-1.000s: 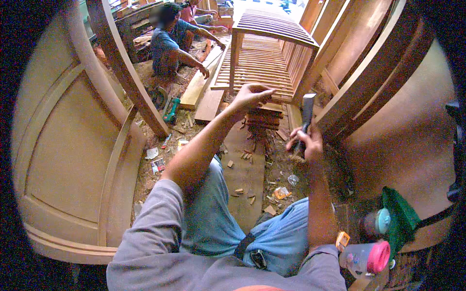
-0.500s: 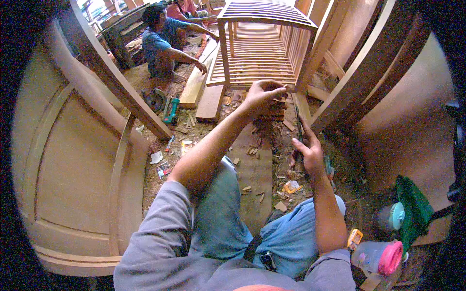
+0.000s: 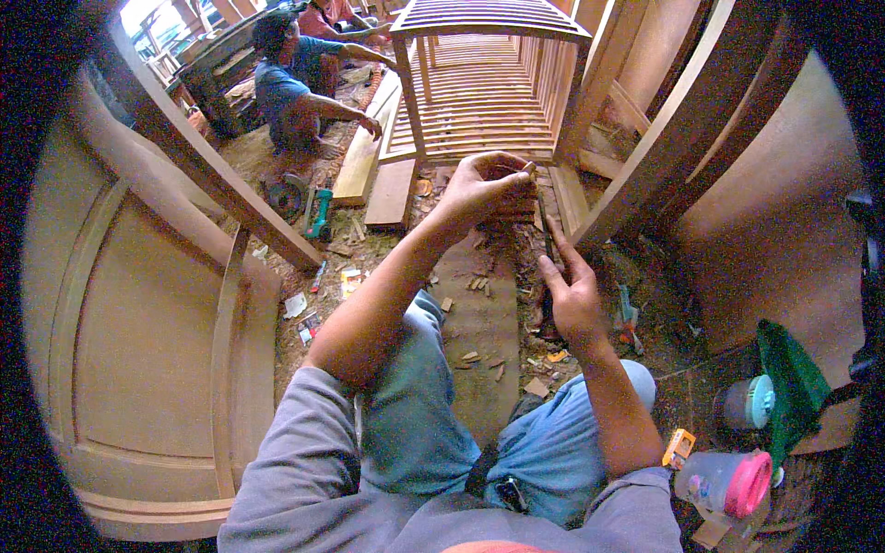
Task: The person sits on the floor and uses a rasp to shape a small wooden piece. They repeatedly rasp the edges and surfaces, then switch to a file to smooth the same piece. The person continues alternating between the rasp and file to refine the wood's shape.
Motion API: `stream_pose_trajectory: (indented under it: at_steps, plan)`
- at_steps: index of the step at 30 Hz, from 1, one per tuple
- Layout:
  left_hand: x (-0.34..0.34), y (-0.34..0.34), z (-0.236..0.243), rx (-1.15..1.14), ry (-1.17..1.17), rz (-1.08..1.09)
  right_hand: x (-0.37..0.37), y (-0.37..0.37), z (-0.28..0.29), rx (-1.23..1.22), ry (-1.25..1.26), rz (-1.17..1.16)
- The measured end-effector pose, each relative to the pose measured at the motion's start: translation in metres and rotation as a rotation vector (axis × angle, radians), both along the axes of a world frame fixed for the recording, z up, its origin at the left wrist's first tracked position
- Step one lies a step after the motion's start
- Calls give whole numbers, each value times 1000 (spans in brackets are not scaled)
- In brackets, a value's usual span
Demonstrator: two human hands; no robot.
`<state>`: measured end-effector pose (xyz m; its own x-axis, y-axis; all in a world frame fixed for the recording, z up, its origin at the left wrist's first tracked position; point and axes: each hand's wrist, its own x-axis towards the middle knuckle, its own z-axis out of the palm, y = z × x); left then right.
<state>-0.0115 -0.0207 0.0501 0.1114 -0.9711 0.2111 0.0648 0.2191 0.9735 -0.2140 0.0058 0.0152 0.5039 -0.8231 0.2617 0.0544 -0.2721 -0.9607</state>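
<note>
Fingers of my left hand [image 3: 486, 182] pinch a small wooden piece [image 3: 530, 169], held out above a stack of short wood pieces [image 3: 518, 216]. Lower and to the right, my right hand [image 3: 572, 297] grips a dark, long-bladed tool [image 3: 548, 241], seen edge-on and pointing up toward my left fingertips; whether its tip touches the piece I cannot tell. Beneath both hands lie a long board [image 3: 475, 341], small offcuts and shavings.
A slatted wooden frame [image 3: 479, 111] stands ahead, a co-worker [image 3: 295, 92] squatting left of it, another person behind. A green power tool [image 3: 321, 214] lies left. Wooden panels [image 3: 138, 350] flank me. Lidded containers [image 3: 747, 484] sit at lower right.
My right hand has turned the tool edge-on and brought its tip leftward, closer to my left hand. The view has shifted slightly.
</note>
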Motion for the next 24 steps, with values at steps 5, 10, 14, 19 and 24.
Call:
stream_pose_trajectory:
  at_steps: [5,10,14,19,24]
  plan:
    - [3,-12,0,-6,-47,-29,6,-14,-7,-163,5,-51]
    - [2,-14,-11,24,-164,-35,-2,-32,-17,22,39,-8]
    - [0,-14,-19,66,-218,-50,-10,-35,-19,2,114,-13]
    - [-5,-11,-18,25,-242,-30,-6,-30,-11,-107,69,-43]
    - [-9,-2,-8,72,-35,-8,-6,-24,-5,-56,26,0]
